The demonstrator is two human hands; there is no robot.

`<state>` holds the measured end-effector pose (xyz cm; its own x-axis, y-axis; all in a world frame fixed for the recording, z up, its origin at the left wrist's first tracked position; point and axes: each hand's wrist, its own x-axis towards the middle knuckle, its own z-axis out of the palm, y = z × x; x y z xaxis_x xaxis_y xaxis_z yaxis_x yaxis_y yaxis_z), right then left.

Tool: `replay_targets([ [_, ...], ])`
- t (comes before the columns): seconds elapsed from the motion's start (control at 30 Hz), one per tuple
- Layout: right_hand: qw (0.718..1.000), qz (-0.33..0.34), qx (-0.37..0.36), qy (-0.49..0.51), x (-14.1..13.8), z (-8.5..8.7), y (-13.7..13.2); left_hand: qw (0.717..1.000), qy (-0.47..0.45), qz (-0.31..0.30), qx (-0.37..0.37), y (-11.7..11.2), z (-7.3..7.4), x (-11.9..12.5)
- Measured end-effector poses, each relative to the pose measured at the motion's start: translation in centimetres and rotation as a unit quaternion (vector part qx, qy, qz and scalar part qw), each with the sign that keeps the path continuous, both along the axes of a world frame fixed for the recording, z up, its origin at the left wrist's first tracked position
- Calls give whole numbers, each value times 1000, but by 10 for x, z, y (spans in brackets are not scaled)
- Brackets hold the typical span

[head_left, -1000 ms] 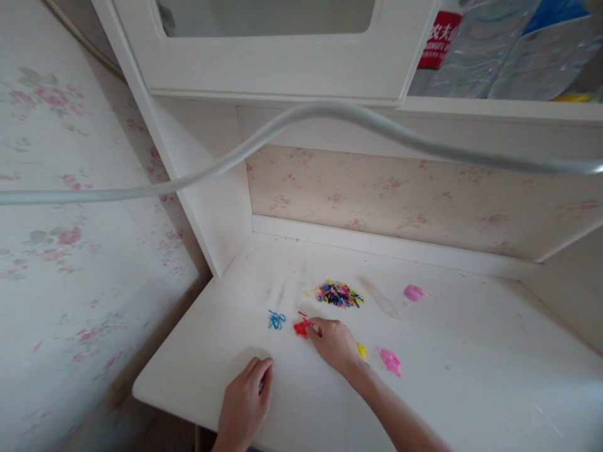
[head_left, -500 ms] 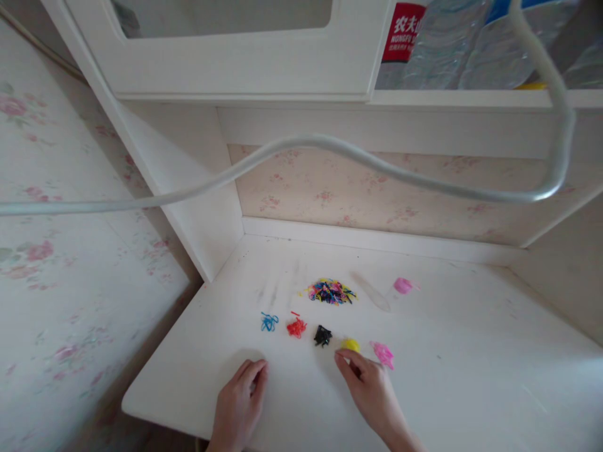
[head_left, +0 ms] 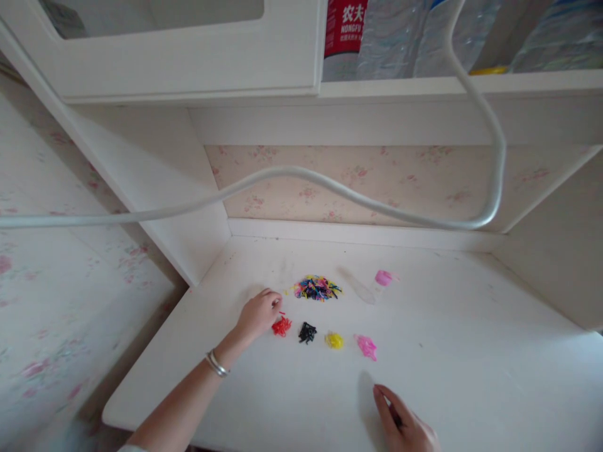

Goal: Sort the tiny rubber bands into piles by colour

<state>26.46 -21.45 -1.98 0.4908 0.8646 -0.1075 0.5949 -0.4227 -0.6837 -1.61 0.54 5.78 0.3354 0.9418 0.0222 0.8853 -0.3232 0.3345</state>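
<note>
My left hand (head_left: 258, 312) reaches over the white desk (head_left: 452, 351) with its fingers curled down, just left of a mixed heap of coloured rubber bands (head_left: 315, 288). It touches a small red pile (head_left: 281, 326) on its right. What lies under its fingers is hidden. Right of the red pile a black pile (head_left: 307, 332), a yellow pile (head_left: 334, 340) and a pink pile (head_left: 366, 346) stand in a row. My right hand (head_left: 404, 425) rests low on the desk near the front edge, fingers stretched flat, holding nothing.
A pink lump (head_left: 383, 277) and a clear bag (head_left: 358, 290) lie behind the row. A white cable (head_left: 330, 185) hangs across the view. Water bottles (head_left: 400, 37) stand on the shelf above. The desk's left edge drops off beside floral wallpaper (head_left: 56, 295).
My left hand moved from the front edge up to the red pile, covering the spot where the blue pile lay. My right hand drew back from the yellow pile to the front.
</note>
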Motion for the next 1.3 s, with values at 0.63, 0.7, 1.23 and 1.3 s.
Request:
replay_targets([
  [0.63, 998, 37, 38, -34, -8, 6, -1, 999, 35, -18, 14, 14, 3, 31],
  [0.7, 997, 33, 49, -40, -9, 5, 0, 998, 10, -56, 29, -7, 11, 41],
  [1.23, 997, 41, 50, -50, -10, 5, -1, 993, 55, -101, 42, -98, -30, 104],
  [1.3, 997, 44, 43, -42, -10, 3, -1, 994, 39, -97, 42, -98, -31, 102],
])
